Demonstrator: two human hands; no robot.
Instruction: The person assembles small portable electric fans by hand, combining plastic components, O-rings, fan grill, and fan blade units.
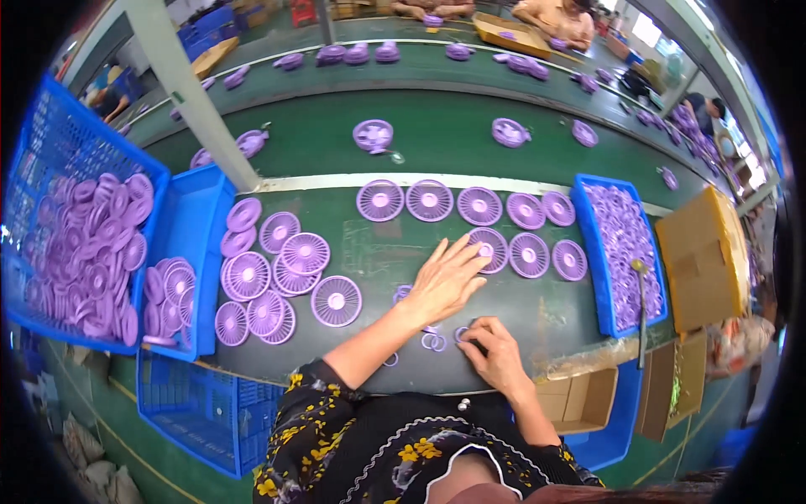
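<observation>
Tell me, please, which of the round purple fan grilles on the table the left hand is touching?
The left hand touches the leftmost grille of the lower row of three, beside the right blue bin.

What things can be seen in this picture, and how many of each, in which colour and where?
fan grilles: many, purple, round, laid flat on the green table, a row at the far edge and a loose pile at the left
small rings: a few, purple, on the table beside the right hand
bins: several, blue, at the left and right of the table, filled with purple parts
cardboard boxes: a few, brown, at the right
conveyor belt: one, green, behind the table, carrying purple fans
other people: some, at the far side
left hand: open, reaching to a grille in the near row
right hand: resting on the table by the rings
</observation>
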